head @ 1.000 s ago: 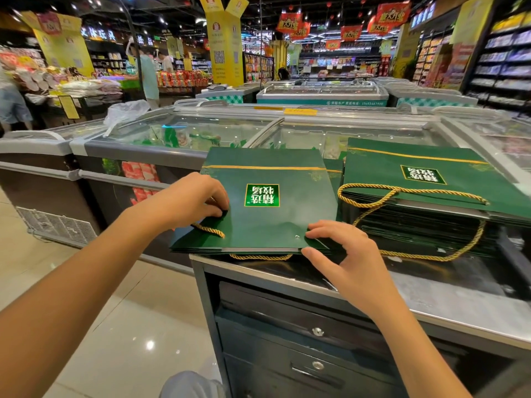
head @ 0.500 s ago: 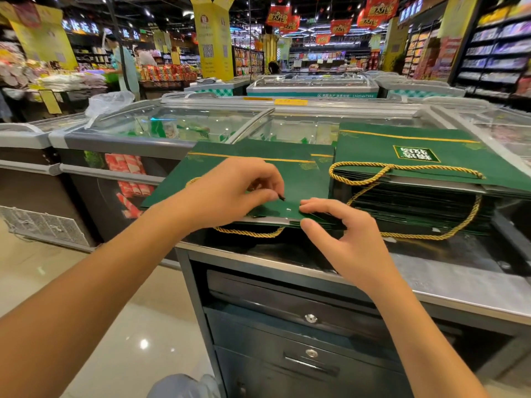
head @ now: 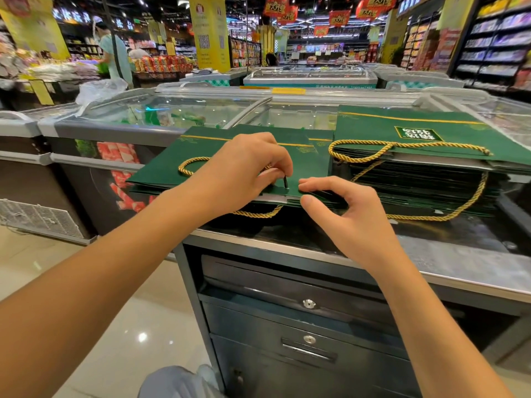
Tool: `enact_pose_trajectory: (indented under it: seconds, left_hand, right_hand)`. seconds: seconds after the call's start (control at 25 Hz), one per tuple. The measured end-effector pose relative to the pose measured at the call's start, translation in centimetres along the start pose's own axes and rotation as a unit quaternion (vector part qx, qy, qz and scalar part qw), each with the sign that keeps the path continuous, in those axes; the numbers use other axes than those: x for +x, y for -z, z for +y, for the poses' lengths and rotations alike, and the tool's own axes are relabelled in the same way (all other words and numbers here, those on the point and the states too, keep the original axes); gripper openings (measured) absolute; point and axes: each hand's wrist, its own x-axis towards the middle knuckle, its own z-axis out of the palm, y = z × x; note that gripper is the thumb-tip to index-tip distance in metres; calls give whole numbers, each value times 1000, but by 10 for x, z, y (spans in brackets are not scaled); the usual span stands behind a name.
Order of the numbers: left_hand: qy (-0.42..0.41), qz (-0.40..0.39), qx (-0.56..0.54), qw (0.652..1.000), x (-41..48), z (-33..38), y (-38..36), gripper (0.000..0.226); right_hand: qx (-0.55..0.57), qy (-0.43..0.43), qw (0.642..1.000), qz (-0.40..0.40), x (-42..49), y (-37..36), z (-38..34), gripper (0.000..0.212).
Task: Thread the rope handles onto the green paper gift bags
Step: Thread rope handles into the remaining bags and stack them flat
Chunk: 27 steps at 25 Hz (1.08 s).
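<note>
Pinching the black tip (head: pixel 285 182) of a gold rope handle (head: pixel 186 165), the left hand (head: pixel 247 170) holds it over a green gift bag (head: pixel 169 173) lying flat at the left of the worktop (head: pixel 459 254). Fingers of the right hand (head: pixel 350 219) pinch the bag's near edge.

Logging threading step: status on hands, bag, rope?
Left hand pinches rope tip, pointed down at green bag. Right hand pinches bag's near edge. Nothing in the way.

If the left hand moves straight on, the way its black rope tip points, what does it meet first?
Probably the top green bag, near its front edge: the left hand pinches the black tip just above it, pointing down. Whether it meets a hole there is unclear.
</note>
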Motion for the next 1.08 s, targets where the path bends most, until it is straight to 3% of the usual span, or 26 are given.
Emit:
enact_pose_trajectory:
  seconds: [0.28, 0.52, 0.72, 0.88, 1.08]
  left_hand:
    - [-36, -42, 22, 998, 1, -1, 0, 15]
    - [19, -108, -48, 993, -8, -1, 11, 26]
    - [10, -94, -26, 995, -9, 0, 14, 27]
    - [7, -71, -14, 997, -6, 3, 11, 22]
    - [12, -59, -10, 998, -2, 11, 4, 24]
  right_hand:
    - [-4, -3, 1000, -7, 0, -1, -2, 16]
    - [-2, 18, 1000, -1, 1, -1, 0, 18]
    - [32, 34, 999, 22, 0, -4, -1, 11]
    - [-26, 119, 989, 87, -3, -6, 1, 6]
    - [-104, 90, 983, 119, -1, -15, 1, 32]
